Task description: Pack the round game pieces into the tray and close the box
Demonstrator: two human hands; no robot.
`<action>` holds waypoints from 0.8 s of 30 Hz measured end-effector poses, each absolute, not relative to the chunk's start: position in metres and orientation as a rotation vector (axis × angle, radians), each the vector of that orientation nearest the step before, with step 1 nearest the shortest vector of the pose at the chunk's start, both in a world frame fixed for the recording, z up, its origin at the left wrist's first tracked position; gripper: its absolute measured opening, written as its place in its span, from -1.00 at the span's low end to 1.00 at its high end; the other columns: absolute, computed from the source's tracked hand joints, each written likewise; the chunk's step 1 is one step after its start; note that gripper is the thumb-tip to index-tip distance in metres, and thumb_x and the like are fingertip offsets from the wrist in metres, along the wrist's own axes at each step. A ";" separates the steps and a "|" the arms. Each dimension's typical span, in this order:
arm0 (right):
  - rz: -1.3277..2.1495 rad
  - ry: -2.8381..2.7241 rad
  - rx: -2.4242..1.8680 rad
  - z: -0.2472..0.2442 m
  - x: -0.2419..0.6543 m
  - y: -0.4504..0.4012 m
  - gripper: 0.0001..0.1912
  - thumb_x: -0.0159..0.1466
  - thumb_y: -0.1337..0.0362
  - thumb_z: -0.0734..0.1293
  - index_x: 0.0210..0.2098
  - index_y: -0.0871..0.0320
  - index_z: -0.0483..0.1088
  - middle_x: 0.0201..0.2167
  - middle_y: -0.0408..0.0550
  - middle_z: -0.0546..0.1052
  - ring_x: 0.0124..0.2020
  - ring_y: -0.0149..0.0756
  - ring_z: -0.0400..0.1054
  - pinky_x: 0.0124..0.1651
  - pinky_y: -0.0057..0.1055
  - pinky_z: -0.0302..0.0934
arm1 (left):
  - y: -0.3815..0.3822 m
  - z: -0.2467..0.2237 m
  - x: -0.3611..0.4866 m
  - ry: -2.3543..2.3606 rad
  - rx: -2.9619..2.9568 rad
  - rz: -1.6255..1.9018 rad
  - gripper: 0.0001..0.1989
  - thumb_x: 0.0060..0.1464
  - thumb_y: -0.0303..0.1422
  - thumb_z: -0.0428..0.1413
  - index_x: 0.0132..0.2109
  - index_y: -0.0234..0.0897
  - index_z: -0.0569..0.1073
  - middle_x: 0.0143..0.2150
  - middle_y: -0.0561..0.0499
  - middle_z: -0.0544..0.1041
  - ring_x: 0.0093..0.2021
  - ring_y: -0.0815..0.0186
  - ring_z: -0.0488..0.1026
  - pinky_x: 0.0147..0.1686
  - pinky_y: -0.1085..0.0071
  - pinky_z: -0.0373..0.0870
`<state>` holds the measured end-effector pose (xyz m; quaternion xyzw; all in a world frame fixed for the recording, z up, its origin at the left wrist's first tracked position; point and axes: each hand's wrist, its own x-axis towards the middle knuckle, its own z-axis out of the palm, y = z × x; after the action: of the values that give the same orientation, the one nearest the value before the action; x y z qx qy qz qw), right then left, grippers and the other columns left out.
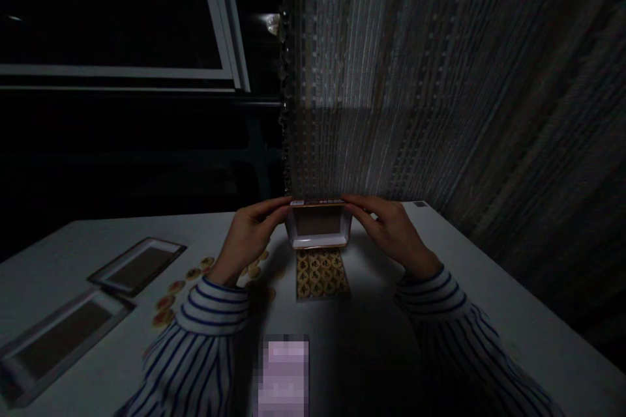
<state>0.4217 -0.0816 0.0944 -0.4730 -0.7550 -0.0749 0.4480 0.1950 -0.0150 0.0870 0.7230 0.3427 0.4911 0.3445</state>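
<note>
Between my two hands is a box lid (pixel 320 242), tilted so its pale hollow inside faces me. My left hand (pixel 247 234) pinches its upper left corner, and my right hand (pixel 391 228) pinches the upper right corner. Just below the lid, on the table, sits a box of round xiangqi pieces (pixel 323 277), packed in rows with dark characters on them. The lid hides the far part of that box. Loose round pieces (pixel 253 270) lie beside my left wrist, partly covered by it.
Two open box parts (pixel 141 267) (pixel 63 342) lie at the left of the white table (pixel 376 339). More loose pieces (pixel 165 303) are scattered near my left sleeve. A lit phone (pixel 283 374) lies at the front. A bead curtain (pixel 372 78) hangs behind the table.
</note>
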 end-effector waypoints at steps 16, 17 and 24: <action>-0.082 -1.984 -1.335 0.076 0.429 -0.056 -0.70 0.26 0.24 0.14 -0.05 0.10 0.34 -0.13 -0.10 0.48 -0.13 -0.31 0.36 -0.10 -0.38 0.23 | 0.009 0.059 0.203 0.926 1.996 1.175 -0.68 0.04 -0.23 0.01 -0.10 -0.26 0.45 -0.11 -0.03 0.50 -0.11 0.25 0.41 -0.07 0.31 0.30; -0.079 -1.990 -1.347 0.075 0.430 -0.056 -0.70 0.26 0.23 0.14 -0.05 0.10 0.33 -0.13 -0.10 0.48 -0.14 -0.30 0.36 -0.10 -0.37 0.23 | 0.010 0.057 0.203 0.918 1.996 1.176 -0.69 0.04 -0.23 0.00 -0.10 -0.26 0.44 -0.10 -0.03 0.50 -0.10 0.26 0.41 -0.06 0.31 0.30; -0.053 -2.014 -1.404 0.070 0.433 -0.054 -0.70 0.27 0.21 0.12 -0.06 0.09 0.32 -0.15 -0.10 0.48 -0.15 -0.28 0.36 -0.12 -0.36 0.22 | 0.014 0.046 0.206 0.915 2.014 1.187 -0.67 0.05 -0.23 0.00 -0.08 -0.27 0.43 -0.10 -0.03 0.50 -0.09 0.26 0.41 -0.06 0.32 0.29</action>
<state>0.4329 -0.0538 0.0705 -0.5383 -0.7724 -0.0202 0.3363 0.2060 0.0138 0.0458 0.7625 0.3464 0.4497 0.3104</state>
